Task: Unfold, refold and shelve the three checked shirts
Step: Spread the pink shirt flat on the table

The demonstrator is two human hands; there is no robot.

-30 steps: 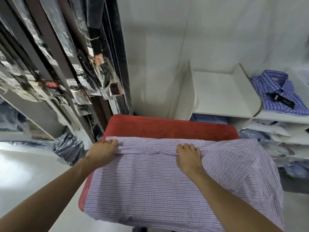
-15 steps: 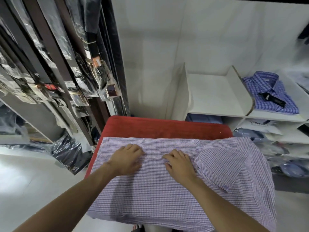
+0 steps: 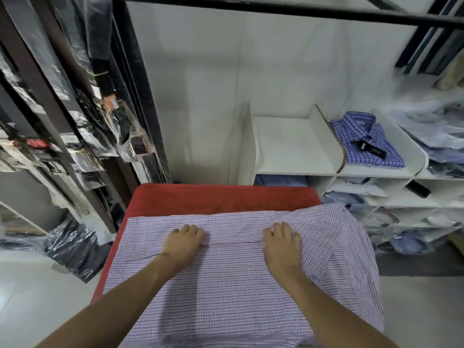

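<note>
Pretty clearly a clothing shop, maybe its stockroom corner. On the right of the frame there's a white cubby shelf unit with a folded blue checked shirt up top, price tag still on it, and lower cubbies stuffed with bagged shirts. Along the left side hang rows of dark garments in clear plastic sleeves with labels. Bottom centre, a red padded table has a lilac checked shirt spread on it.

Light was soft, even and fairly bright from overhead. The arms cast faint shadows on the shirt. Plastic bags showed glare. Wide-angle distortion bent the edges, and the right side looked blurred.
</note>
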